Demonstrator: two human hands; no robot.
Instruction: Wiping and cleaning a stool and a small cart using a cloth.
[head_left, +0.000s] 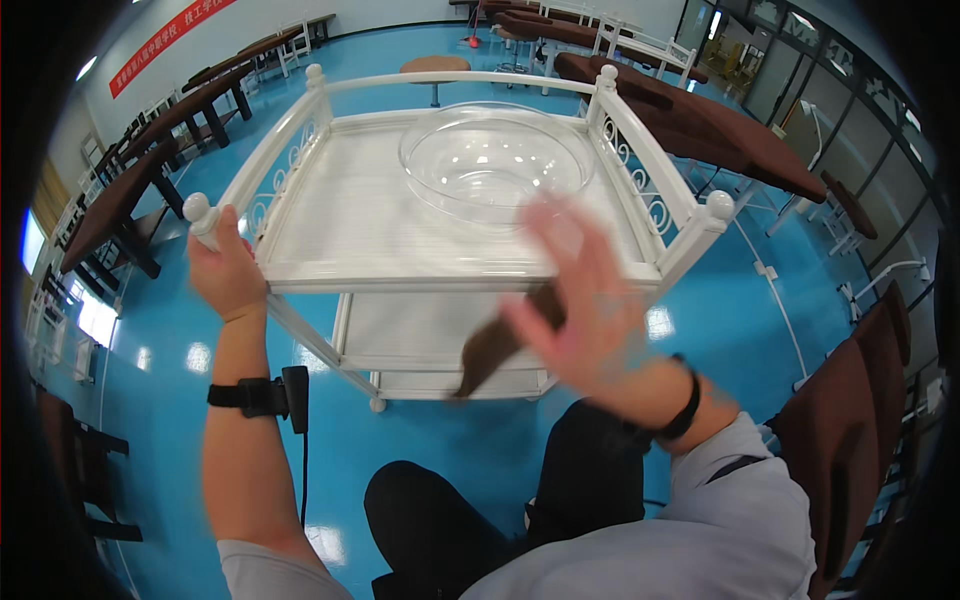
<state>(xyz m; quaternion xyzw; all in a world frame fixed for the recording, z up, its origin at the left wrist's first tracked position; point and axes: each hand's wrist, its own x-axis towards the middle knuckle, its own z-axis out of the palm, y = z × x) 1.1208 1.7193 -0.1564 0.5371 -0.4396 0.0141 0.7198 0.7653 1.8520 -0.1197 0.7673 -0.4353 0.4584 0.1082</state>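
My left hand (227, 270) grips the front left corner post of a white trolley (330, 274), just below its round knob. My right hand (589, 307) is motion-blurred in front of the trolley's right half, fingers stretched towards a clear glass bowl (495, 169). A dark brown strip, apparently cloth (491, 349), hangs beside and partly behind this hand; the blur hides whether the fingers hold it. The bowl stands on the top shelf towards the back right and looks to hold nothing. Whether my right fingertips touch its near rim cannot be told.
Raised side rails (652, 157) with scrollwork edge the trolley's top. A lower shelf (412, 326) shows beneath. A round stool (435, 65) stands behind it. Brown massage tables (712, 131) line the right side, and more brown benches (124, 199) stand left. My knees (435, 495) are close below the trolley.
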